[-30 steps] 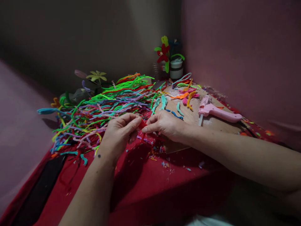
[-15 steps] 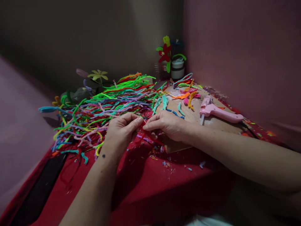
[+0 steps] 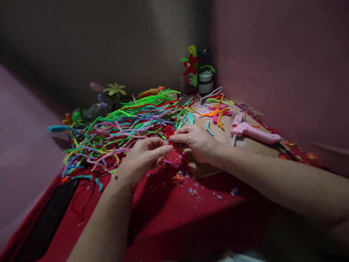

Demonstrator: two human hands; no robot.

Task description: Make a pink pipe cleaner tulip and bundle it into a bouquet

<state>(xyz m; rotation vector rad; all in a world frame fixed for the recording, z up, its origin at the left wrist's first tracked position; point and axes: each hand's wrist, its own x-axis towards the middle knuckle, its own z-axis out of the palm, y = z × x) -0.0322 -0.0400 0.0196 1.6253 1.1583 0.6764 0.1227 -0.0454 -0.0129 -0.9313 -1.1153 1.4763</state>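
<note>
A red fuzzy pipe cleaner piece [image 3: 169, 131], looped at its upper end, is pinched between both hands above the red cloth. My right hand [image 3: 195, 142] grips it near the loop with thumb and forefinger. My left hand [image 3: 148, 154] has its thumb and fingers closed on the lower part, just below the right fingertips. The fingers hide much of the piece. Left of the hands lies a large heap of many-coloured pipe cleaners [image 3: 141, 112].
A pink glue gun [image 3: 255, 132] rests on a cardboard sheet [image 3: 207, 169] beside short bent pieces [image 3: 218, 112]. A white jar [image 3: 205, 82] and pipe cleaner flowers [image 3: 191, 63] stand at the back. A black phone-like slab [image 3: 49, 218] lies front left. Scraps litter the red cloth [image 3: 174, 214].
The red piece's loop now shows upright above the fingers. My left hand has shifted slightly right and down, below the right fingertips. The view has moved a little.
</note>
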